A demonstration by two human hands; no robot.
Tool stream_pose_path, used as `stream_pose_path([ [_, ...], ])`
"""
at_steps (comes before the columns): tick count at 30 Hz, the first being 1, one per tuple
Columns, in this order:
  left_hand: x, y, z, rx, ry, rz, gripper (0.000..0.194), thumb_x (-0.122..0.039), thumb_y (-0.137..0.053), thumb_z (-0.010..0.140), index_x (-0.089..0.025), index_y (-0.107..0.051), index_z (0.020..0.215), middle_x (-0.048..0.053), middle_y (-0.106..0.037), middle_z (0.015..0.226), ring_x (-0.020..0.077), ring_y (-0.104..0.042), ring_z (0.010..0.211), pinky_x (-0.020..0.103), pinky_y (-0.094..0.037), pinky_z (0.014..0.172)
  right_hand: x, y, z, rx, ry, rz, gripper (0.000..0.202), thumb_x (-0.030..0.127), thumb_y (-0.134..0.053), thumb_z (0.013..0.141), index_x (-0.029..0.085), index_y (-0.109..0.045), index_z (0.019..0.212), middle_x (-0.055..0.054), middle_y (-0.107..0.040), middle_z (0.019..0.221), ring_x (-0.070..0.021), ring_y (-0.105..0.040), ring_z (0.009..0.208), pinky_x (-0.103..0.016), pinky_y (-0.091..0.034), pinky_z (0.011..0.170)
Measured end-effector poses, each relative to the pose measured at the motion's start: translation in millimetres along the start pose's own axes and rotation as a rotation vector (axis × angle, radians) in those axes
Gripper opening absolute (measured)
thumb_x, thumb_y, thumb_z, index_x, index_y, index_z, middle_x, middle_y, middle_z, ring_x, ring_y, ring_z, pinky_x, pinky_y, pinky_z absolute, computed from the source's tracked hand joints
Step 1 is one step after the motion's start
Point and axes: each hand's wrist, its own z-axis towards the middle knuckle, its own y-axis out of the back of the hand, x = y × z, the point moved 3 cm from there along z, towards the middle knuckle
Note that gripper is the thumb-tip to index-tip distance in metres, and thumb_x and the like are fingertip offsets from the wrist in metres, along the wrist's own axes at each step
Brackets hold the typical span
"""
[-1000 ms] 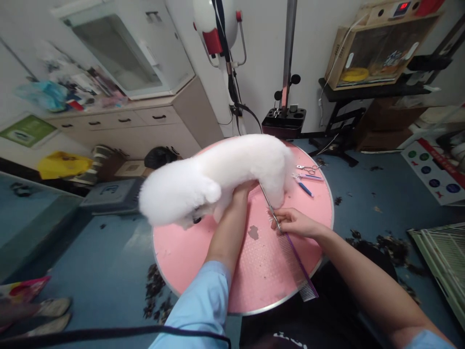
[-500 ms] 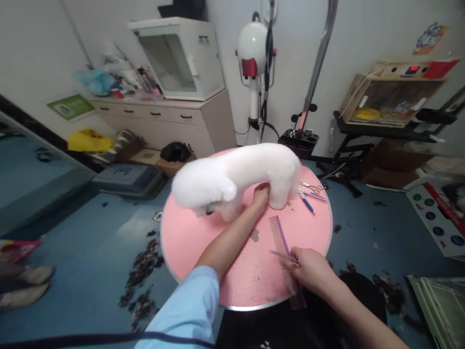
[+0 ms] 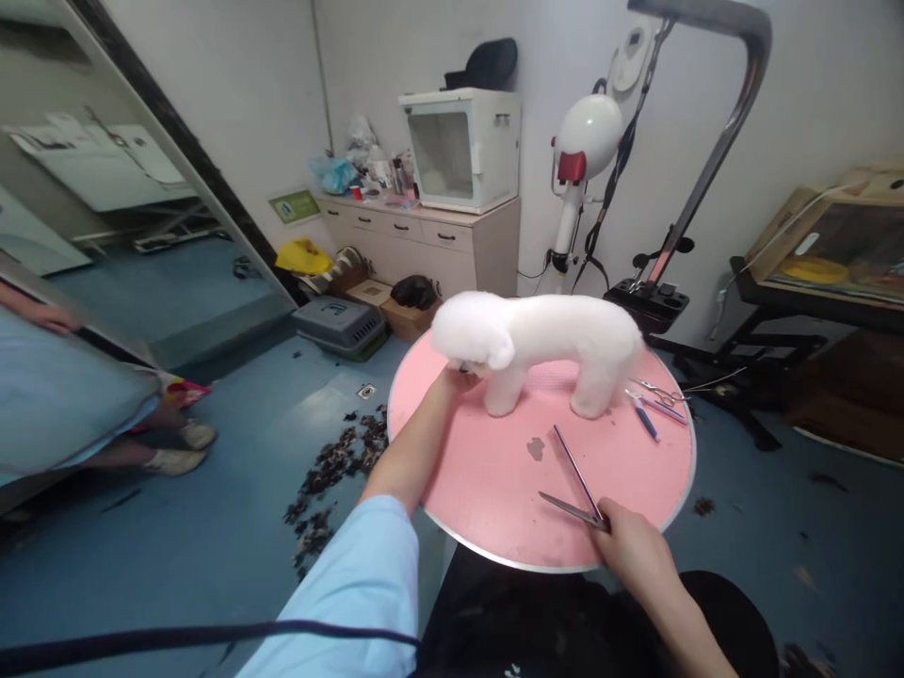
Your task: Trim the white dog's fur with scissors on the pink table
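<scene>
Since the earlier frames, the left hand (image 3: 452,379) had left the dog's belly and gone to its chin, and the right hand (image 3: 631,546) had drawn back from the hind legs to the near edge of the table (image 3: 494,490). The view had swung as well, so a mirror (image 3: 141,235) and more floor showed on the left.

Head view: no writing could be read; a green sign (image 3: 295,205) by the cabinet (image 3: 430,240) was too blurred to make out.

The dog (image 3: 540,344), white and fluffy, stood on all fours at the far side of the round pink table, head to the left. The left hand sat under its muzzle, touching the fur; whether its fingers were curled or spread could not be told, since the head hid them.

The right hand was closed round the handles of the scissors (image 3: 573,494) and the end of a comb (image 3: 575,471). Both pointed away from the fingers across the table toward the dog, well apart from it.

Beyond the dog's rump lay spare scissors (image 3: 656,391) and a blue tool (image 3: 645,418). Dark fur clippings (image 3: 331,480) littered the blue floor left of the table. A dryer (image 3: 586,151) hung on its stand behind.
</scene>
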Motion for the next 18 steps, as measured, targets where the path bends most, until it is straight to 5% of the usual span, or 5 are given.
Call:
stream_pose_path([
  [3, 2.2, -23.4, 2.2, 0.129, 0.023, -0.033, 0.012, -0.022, -0.057, 0.092, -0.016, -0.058, 0.081, 0.005, -0.066, 0.074, 0.0164, -0.063, 0.074, 0.031, -0.054, 0.072, -19.1, -21.9, -14.5, -0.084, 0.044, 0.267, 0.022, 0.036, -0.047, 0.089, 0.026, -0.053, 0.07, -0.007, -0.067, 0.07, -0.027, -0.063, 0.069, -0.033, -0.04, 0.062],
  [8, 8.0, -52.9, -23.0, 0.243, 0.003, -0.098, 0.01, -0.016, -0.069, 0.084, -0.015, -0.06, 0.086, 0.002, -0.067, 0.078, 0.0089, -0.06, 0.069, 0.021, -0.051, 0.065, -29.9, -43.1, -35.1, -0.21, 0.091, 0.828, 0.048, 0.07, -0.049, 0.084, 0.025, -0.054, 0.066, -0.007, -0.064, 0.071, -0.0286, -0.061, 0.071, -0.038, -0.051, 0.069],
  [13, 28.6, -94.2, -71.3, 0.308, 0.079, -0.188, 0.014, -0.016, -0.053, 0.095, -0.016, -0.064, 0.104, 0.004, -0.073, 0.094, 0.0124, -0.068, 0.082, 0.024, -0.056, 0.074, -23.2, -44.2, -49.6, -0.14, 0.132, 1.046, 0.037, 0.061, -0.063, 0.08, 0.024, -0.066, 0.08, -0.008, -0.071, 0.084, -0.0304, -0.068, 0.086, -0.041, -0.055, 0.084],
  [18, 61.0, -103.6, -115.7, 0.281, 0.072, -0.19, 0.022, -0.019, -0.053, 0.094, -0.014, -0.066, 0.111, 0.007, -0.074, 0.103, 0.0154, -0.069, 0.093, 0.024, -0.057, 0.079, -48.3, -38.4, -34.4, -0.346, 0.005, 0.99, 0.038, 0.057, -0.06, 0.074, 0.022, -0.069, 0.084, -0.011, -0.074, 0.084, -0.0348, -0.071, 0.091, -0.044, -0.057, 0.083],
])
